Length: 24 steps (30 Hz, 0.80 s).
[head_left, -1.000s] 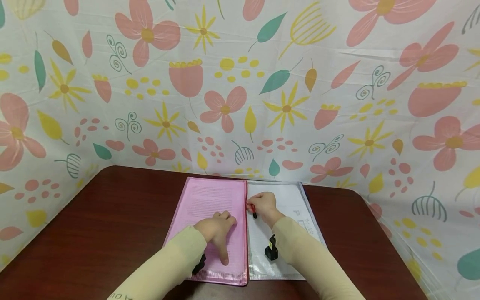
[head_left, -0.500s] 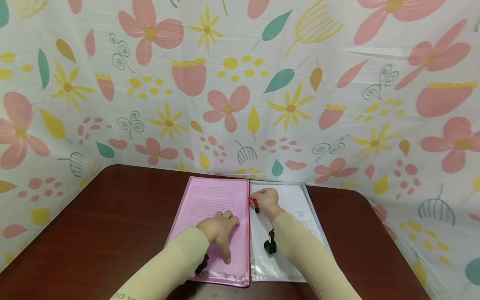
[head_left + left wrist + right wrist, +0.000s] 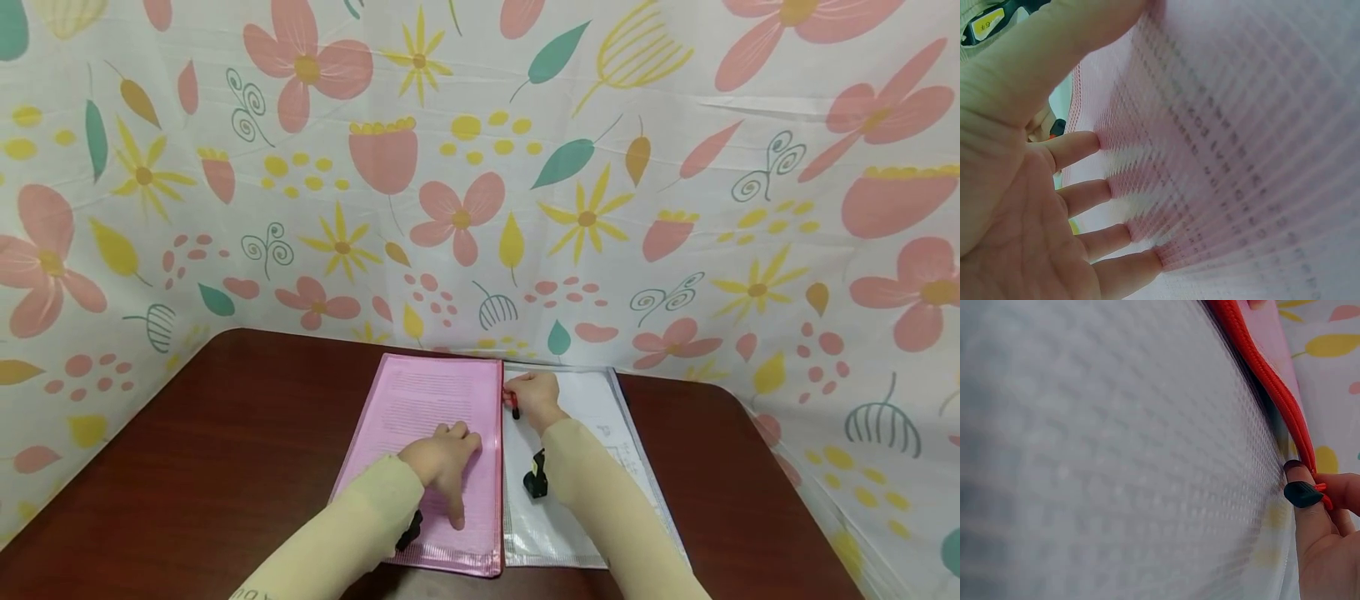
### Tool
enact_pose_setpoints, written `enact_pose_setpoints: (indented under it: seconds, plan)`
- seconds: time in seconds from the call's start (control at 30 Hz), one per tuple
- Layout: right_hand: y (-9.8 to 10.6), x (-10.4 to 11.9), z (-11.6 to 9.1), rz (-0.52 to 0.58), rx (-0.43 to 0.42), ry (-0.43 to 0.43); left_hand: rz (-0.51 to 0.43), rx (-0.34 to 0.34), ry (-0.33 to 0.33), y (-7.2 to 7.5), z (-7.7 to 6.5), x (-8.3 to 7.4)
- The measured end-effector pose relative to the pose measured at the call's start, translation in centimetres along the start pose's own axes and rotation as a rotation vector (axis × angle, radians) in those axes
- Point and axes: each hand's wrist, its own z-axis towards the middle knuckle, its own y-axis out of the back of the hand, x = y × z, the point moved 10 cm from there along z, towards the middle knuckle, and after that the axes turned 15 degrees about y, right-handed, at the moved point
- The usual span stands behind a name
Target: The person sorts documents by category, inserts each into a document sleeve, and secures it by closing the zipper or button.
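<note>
A pink zip document pouch (image 3: 431, 387) with printed pages inside lies flat on the table. My left hand (image 3: 444, 465) rests on it with fingers spread; in the left wrist view its fingertips (image 3: 1121, 232) touch the ribbed pink surface. Along the pouch's right edge runs a red zipper (image 3: 1263, 372). My right hand (image 3: 536, 397) is near the far end of that edge. Its thumb and fingers pinch at the zipper's end, where a zipper pull (image 3: 1303, 494) with a red cord and dark tip hangs over the thumb.
A clear pouch (image 3: 588, 404) with white papers lies directly right of the pink one, under my right forearm. The dark brown table (image 3: 247, 433) extends to both sides. Behind it hangs a flower-print cloth (image 3: 457, 275).
My right hand has slid a little away from me along the pink pouch's right edge, with the zipper pull. My left hand stays on the pouch. The head view has shifted slightly.
</note>
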Motion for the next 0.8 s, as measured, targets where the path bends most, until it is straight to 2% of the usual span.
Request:
enact_pose_setpoints:
  seconds: [0.3,0.5,0.8]
  plan:
    - [-0.1,0.5,0.9,0.06,-0.009,0.015,-0.003,-0.007,0.001,0.0,-0.1,0.0]
    - [-0.1,0.6,1.4,0.038,-0.013,0.008,0.0,-0.009,-0.004,0.0,-0.1,-0.1]
    - [-0.3,0.6,1.7,0.084,-0.027,-0.003,0.0,-0.01,0.0,0.1,-0.1,-0.1]
